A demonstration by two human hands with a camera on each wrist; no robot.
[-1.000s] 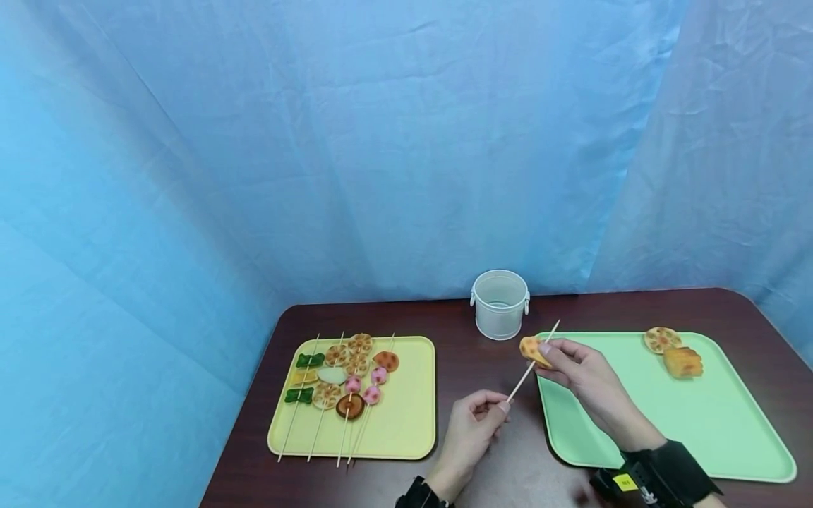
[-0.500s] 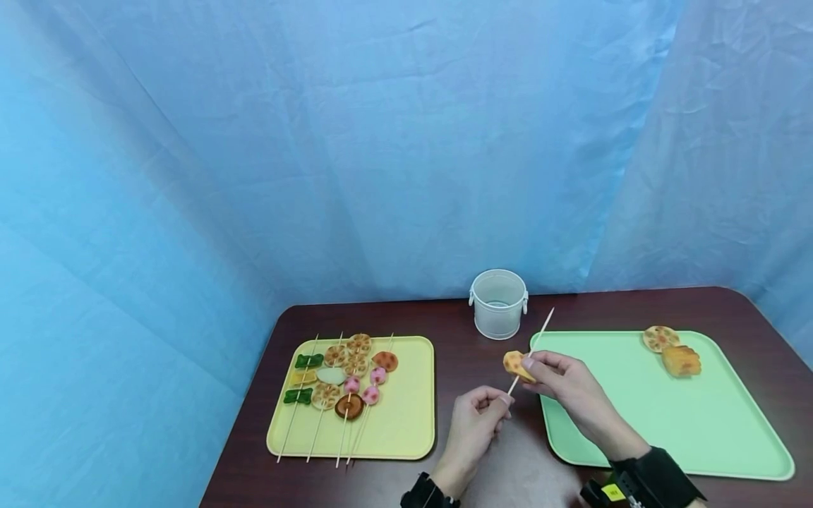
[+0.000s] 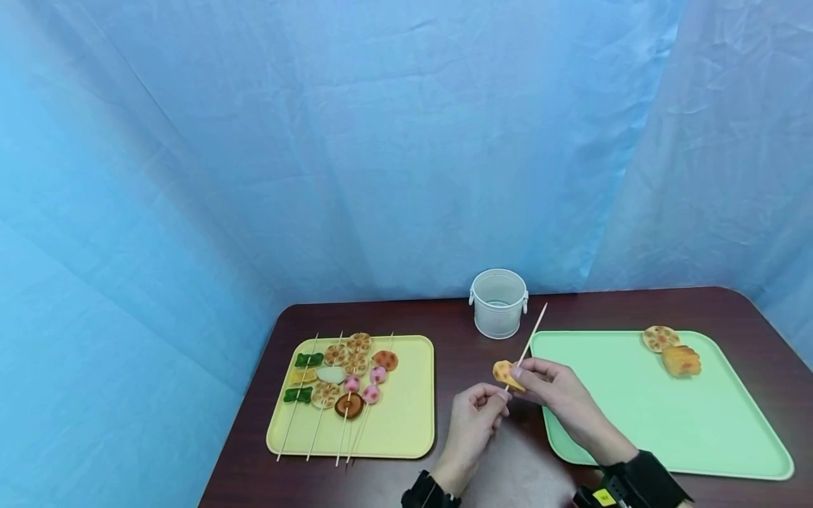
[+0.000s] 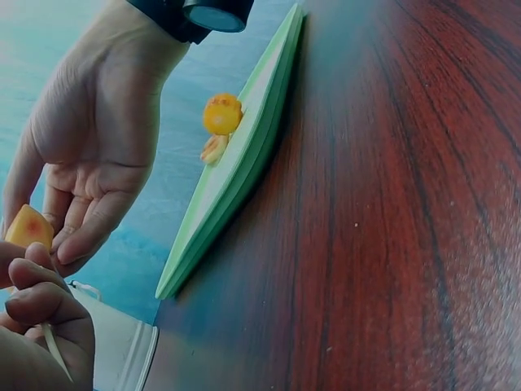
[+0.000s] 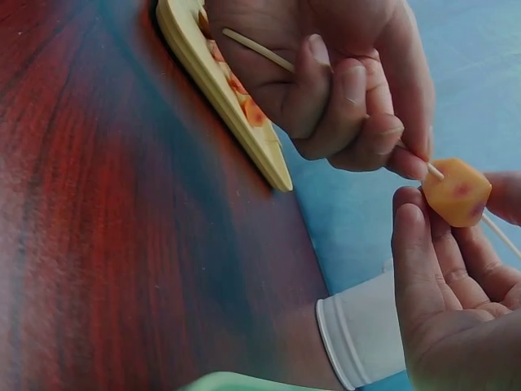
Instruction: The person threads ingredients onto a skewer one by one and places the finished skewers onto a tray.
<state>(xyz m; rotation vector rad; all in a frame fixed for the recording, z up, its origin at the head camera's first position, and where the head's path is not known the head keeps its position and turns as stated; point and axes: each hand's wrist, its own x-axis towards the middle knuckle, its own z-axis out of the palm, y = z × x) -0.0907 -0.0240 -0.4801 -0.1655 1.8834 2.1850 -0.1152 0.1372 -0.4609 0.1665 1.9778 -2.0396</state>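
Over the table between the two trays, my left hand (image 3: 466, 434) grips a thin wooden skewer (image 3: 533, 333) by its lower part, fingers curled round it. An orange-yellow toy food piece with reddish spots (image 5: 457, 192) is threaded on the skewer, close to the left fingertips. My right hand (image 3: 568, 402) pinches this piece between thumb and fingers. Beyond the right hand, the pointed end of the skewer sticks out up and to the right. In the right wrist view, the other end crosses the left palm.
A yellow tray (image 3: 406, 423) at left bears several loaded skewers (image 3: 317, 427). The green tray (image 3: 641, 416) at right holds a round slice (image 3: 660, 339) and a golden-brown piece (image 3: 682, 361). A white bucket (image 3: 498, 317) stands at the back, before the blue curtain (image 3: 413, 141).
My right hand has slid the food piece down the skewer, leftward and toward the left hand. More of the skewer's tip now shows. The left hand has barely moved.
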